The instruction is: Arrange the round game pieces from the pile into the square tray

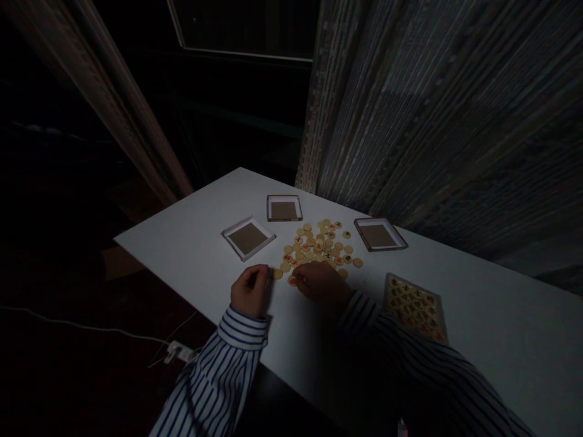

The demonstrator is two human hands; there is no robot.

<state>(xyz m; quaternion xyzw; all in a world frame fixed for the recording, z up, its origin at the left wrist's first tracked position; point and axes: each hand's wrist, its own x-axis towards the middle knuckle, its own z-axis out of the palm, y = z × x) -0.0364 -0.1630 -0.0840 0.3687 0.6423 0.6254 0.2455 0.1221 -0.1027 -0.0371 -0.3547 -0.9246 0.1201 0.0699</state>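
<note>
A loose heap of round, pale wooden xiangqi pieces (317,246) lies on the white table, some showing red or black characters. My right hand (322,282) is at the near side of the heap, its fingers closed at the edge of a red-marked xiangqi piece (292,281). To the left, my left hand (249,292) hovers or rests by the table with curled fingers; whether anything is inside them is hidden. A plain-faced piece (277,274) lies just right of it. Beside my right forearm stands a shallow box (388,291) filled with rows of pieces, partly covered by the sleeve.
Three shallow boxes with brown bottoms surround the heap: a left box (249,238), a back box (284,210) and a right box (381,235). The white table (182,243) ends at the left. A power strip (180,352) with cables lies below. Curtains (387,109) hang behind.
</note>
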